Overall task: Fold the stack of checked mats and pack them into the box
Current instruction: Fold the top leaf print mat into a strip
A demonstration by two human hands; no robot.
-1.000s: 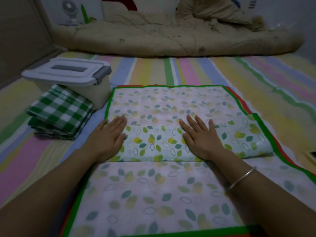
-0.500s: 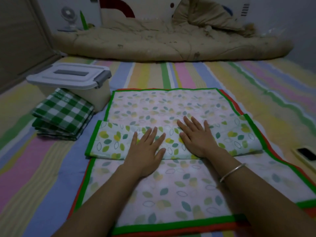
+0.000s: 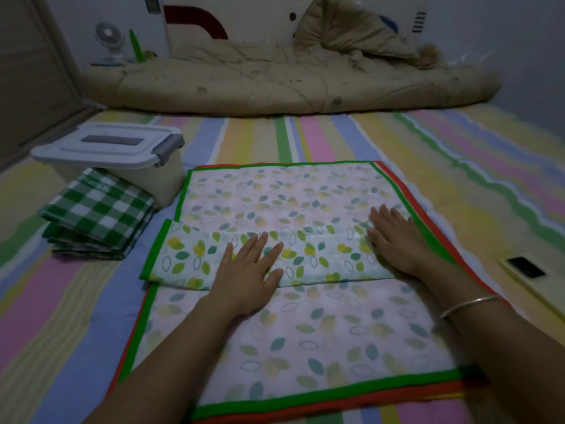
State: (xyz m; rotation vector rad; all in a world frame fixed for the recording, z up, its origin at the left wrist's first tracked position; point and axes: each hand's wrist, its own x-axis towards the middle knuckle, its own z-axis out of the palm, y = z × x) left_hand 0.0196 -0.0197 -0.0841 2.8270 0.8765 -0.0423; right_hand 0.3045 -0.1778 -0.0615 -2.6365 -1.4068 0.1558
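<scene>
A folded leaf-printed, green-edged mat (image 3: pixel 183 255) is pressed flat by the left hand (image 3: pixel 247 276) and right hand (image 3: pixel 397 243). Fingers (image 3: pixel 258 244) are laid straight, nothing gripped.

checked mats (image 3: pixel 97 215): woven cloth | box (image 3: pixel 116 157): smooth plastic | quilt (image 3: pixel 275 84): matt, rumpled cloth

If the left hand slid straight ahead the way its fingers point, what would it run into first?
Nothing solid nearby, it seems. The left hand lies flat on the folded band of the leaf-print mat; ahead comes the mat's flat far half, then the striped sheet, and finally the beige quilt.
</scene>
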